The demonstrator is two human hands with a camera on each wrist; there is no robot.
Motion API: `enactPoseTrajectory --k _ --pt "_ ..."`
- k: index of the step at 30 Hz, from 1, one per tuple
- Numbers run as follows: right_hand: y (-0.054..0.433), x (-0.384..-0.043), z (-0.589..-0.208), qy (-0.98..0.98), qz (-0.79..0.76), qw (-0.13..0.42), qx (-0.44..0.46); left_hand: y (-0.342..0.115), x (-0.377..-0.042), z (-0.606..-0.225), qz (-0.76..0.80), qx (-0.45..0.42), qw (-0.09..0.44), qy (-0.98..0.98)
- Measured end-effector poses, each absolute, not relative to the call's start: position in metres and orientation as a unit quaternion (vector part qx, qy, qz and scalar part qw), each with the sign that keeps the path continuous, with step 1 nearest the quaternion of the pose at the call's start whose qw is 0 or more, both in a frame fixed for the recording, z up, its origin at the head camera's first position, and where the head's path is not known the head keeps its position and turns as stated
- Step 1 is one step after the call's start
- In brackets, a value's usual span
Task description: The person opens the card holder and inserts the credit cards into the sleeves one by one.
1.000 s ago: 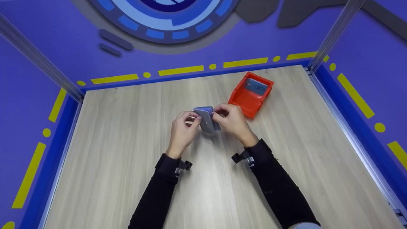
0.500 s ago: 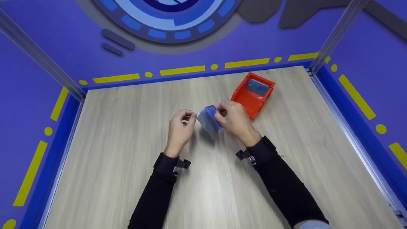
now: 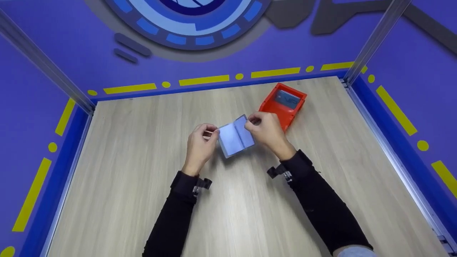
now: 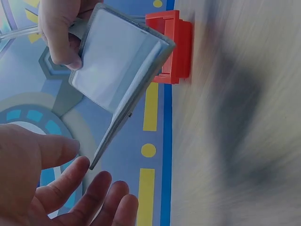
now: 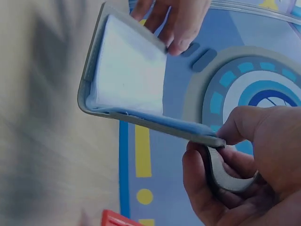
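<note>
A small grey card holder (image 3: 230, 139) with clear plastic sleeves is spread open above the table, its inside facing up toward the head camera. At its left edge my left hand (image 3: 200, 146) pinches one cover between thumb and index finger, the other fingers loose in the left wrist view. My right hand (image 3: 267, 134) pinches the opposite cover's edge. A curved grey strap (image 5: 223, 176) runs among the right fingers in the right wrist view. The sleeves (image 5: 131, 66) look whitish and clear; whether cards are in them I cannot tell.
Just behind my right hand stands a red plastic bin (image 3: 282, 116), with a dark grey flat piece (image 3: 287, 99) at its far end. The wooden table (image 3: 142, 178) is bordered by blue-purple panels (image 3: 214, 64) at the back and sides.
The card holder has gone from partly folded, grey outside showing, to spread wide with its sleeves facing up. My hands have drawn slightly apart.
</note>
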State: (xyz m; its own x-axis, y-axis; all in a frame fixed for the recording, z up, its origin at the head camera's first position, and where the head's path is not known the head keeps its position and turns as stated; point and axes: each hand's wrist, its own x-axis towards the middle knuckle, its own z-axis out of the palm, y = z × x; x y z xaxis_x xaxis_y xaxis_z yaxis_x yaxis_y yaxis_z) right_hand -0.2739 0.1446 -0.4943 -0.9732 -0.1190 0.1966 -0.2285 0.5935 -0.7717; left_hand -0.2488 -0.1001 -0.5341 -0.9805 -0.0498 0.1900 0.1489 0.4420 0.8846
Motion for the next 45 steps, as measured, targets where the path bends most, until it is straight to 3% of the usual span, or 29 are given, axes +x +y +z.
enactPoseTrajectory --k 13,25,45 --pt "0.147 -0.273 -0.527 -0.879 0.474 -0.013 0.041 -0.100 -0.247 -0.539 -0.448 -0.023 0.005 -0.894" --pt "0.149 -0.275 -0.554 -0.872 0.487 -0.037 0.033 -0.105 -0.248 -0.545 -0.403 -0.027 -0.003 -0.915" --pt "0.157 -0.275 -0.561 -0.893 0.444 -0.072 0.031 -0.106 -0.250 -0.557 -0.391 0.004 -0.034 -0.920"
